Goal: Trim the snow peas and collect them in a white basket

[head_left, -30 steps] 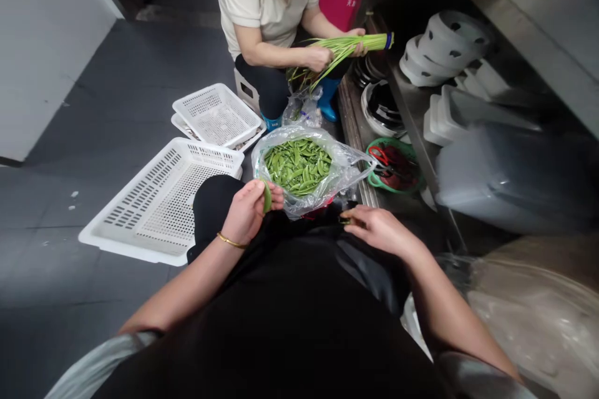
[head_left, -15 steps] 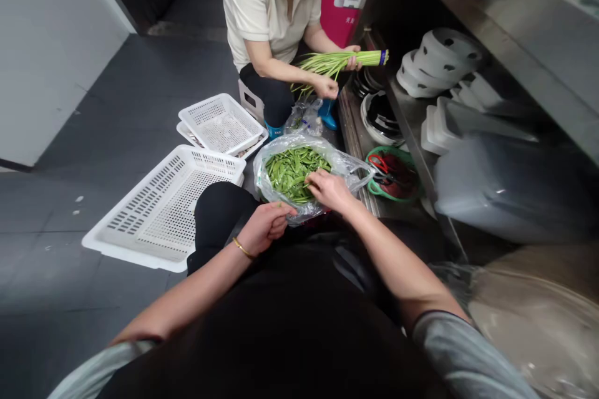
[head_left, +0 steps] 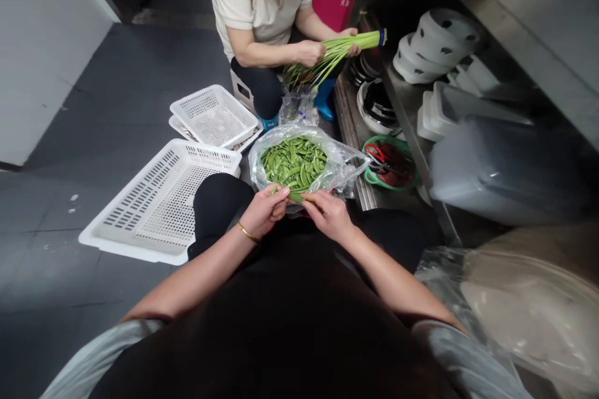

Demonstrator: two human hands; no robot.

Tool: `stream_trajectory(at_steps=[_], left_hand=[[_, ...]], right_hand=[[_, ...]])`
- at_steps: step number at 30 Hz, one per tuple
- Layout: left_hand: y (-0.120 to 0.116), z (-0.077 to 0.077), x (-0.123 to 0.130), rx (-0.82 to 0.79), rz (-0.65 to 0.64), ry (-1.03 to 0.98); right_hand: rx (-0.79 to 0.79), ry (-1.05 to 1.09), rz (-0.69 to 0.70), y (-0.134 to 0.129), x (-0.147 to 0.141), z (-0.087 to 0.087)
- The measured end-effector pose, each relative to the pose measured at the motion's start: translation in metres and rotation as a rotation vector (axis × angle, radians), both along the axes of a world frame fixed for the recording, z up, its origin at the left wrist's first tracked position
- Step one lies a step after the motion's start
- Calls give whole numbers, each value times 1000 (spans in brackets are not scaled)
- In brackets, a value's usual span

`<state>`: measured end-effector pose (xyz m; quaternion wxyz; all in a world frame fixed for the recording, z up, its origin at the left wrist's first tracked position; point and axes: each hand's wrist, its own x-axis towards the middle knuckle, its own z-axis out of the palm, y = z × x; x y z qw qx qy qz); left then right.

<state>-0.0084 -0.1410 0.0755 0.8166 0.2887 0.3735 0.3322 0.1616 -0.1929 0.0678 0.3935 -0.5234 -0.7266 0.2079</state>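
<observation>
A clear plastic bag (head_left: 334,165) full of green pea pods (head_left: 292,159) lies open in front of my knees. At its near rim my left hand (head_left: 267,211), with a gold bangle at the wrist, is closed in a pinch, a bit of green showing at its fingertips. Facing it, my right hand (head_left: 330,215) pinches with thumb and forefinger. One pea pod (head_left: 295,197) spans the gap between the two hands, its ends at their fingertips. How firmly each hand grips it is partly hidden.
Left of the bag sit a large white basket (head_left: 140,224) and a smaller white basket (head_left: 218,115). Opposite, a person (head_left: 262,19) holds long green stalks (head_left: 346,47). On the right are a green basket (head_left: 393,184) with red-handled scissors and a metal shelf (head_left: 416,153) of containers.
My right hand has drawn back from the pods in the bag to meet my left hand at the near rim. The other person's hand has moved up along the stalks.
</observation>
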Motion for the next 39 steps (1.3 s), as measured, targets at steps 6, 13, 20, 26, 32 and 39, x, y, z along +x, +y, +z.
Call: stream_trajectory(at_steps=[6, 13, 20, 26, 32, 39], left_hand=[[-3, 5, -3, 71, -34, 59], [-12, 0, -2, 109, -75, 150], [-10, 4, -14, 11, -396, -22], [-7, 5, -20, -31, -498, -7], [-13, 8, -11, 102, -546, 214], [-24, 3, 3, 40, -224, 42]], right_hand=[[16, -396, 142, -9, 8, 26], [14, -483, 122, -16, -7, 30], [-359, 266, 185, -15, 22, 32], [-358, 7, 30, -21, 61, 48], [-169, -642, 244, -25, 16, 48], [69, -675, -1, -14, -13, 24]])
